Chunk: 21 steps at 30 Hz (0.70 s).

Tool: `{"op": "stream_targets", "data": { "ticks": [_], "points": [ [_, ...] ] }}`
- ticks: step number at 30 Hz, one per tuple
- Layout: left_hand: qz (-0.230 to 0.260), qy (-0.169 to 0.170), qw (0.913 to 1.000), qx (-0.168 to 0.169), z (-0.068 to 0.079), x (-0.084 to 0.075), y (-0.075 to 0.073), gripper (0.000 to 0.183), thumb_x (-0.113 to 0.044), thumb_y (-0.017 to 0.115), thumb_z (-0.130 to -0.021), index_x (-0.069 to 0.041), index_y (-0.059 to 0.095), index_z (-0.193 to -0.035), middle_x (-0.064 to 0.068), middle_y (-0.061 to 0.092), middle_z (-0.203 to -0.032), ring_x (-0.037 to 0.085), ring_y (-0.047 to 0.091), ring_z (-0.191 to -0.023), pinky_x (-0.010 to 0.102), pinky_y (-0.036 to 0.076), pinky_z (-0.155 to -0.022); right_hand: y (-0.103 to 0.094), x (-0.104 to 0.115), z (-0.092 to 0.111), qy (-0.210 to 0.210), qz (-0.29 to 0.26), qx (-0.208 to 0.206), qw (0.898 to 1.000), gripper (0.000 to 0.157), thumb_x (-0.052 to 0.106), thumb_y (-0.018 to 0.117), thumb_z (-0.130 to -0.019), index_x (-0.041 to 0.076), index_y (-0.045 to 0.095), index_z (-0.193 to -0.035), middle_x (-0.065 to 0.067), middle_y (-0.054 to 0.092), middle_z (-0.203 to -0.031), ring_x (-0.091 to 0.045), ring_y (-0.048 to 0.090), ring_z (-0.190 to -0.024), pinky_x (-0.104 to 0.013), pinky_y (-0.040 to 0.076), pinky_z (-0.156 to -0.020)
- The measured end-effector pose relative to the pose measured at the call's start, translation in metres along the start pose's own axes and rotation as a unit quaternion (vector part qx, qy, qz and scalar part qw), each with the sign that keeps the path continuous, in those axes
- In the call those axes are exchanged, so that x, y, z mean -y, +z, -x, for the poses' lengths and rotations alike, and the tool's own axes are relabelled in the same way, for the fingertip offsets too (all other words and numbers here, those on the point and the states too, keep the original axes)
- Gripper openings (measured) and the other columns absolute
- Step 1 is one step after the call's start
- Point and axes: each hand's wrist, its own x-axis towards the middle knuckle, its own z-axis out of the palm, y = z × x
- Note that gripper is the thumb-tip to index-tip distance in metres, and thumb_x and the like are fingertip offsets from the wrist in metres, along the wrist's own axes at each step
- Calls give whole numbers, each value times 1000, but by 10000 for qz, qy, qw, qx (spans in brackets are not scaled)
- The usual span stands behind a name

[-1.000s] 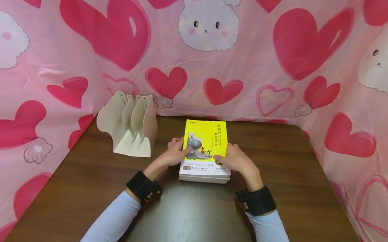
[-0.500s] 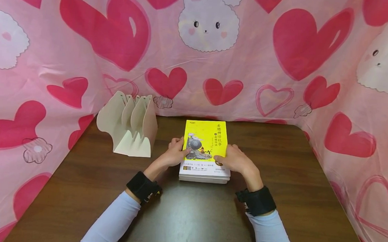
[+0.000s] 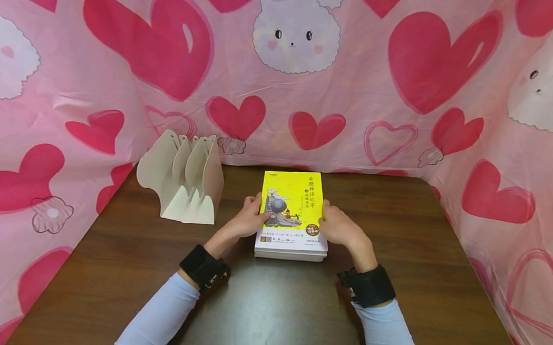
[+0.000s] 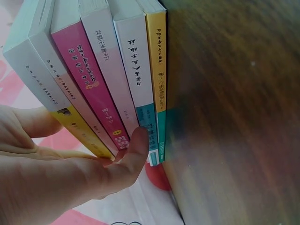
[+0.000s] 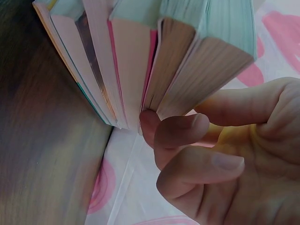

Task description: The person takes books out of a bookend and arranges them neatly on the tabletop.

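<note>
A stack of several books stands on the table, covers up, with a yellow book (image 3: 291,194) on top. Their spines, among them a pink book (image 4: 91,75) and an orange-and-green book (image 4: 157,56) at the bottom, face my left hand (image 3: 247,218). That hand grips the stack's left side, thumb on the yellow cover and fingers across the spines. At the page-edge side, my right hand (image 3: 342,226) holds the upper books, its thumb at the yellow book's right edge. In the right wrist view, curled fingers (image 5: 183,131) reach the page edges of the upper books.
A cream magazine rack (image 3: 189,206) with several upright dividers stands at the back left of the brown wooden table (image 3: 268,309). Pink cloth (image 3: 367,88) printed with hearts and rabbits hangs behind the table and along both sides.
My right thumb has slid off the yellow cover to its right edge, uncovering a round brown badge. The left hand and the stack stay about where they were.
</note>
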Motion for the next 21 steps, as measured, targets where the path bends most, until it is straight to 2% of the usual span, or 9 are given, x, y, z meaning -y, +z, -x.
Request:
{"op": "stream_targets", "data": {
  "ticks": [7,16,21],
  "points": [
    [62,108,9999,-35,-1,1,1,72,-18,58,-108,-5,19,-168,24,26,-155,42,39,-136,56,35,-115,-1,1,-1,12,126,-1,9999,69,14,53,-106,-15,20,-159,-35,33,-160,-44,43,-136,-59,31,-120],
    [83,79,9999,16,-1,3,3,74,-18,58,-108,-4,18,-168,25,24,-156,42,39,-137,56,34,-117,1,0,2,35,151,32,9999,69,14,54,-105,-15,22,-159,-35,35,-159,-43,43,-135,-58,32,-120],
    [57,177,9998,-33,-2,1,2,74,-18,58,-108,-4,17,-168,25,24,-156,42,38,-137,56,35,-116,-1,-1,0,-40,229,-34,9997,69,15,55,-105,-15,23,-159,-34,35,-159,-43,43,-135,-57,33,-120]
  ]
}}
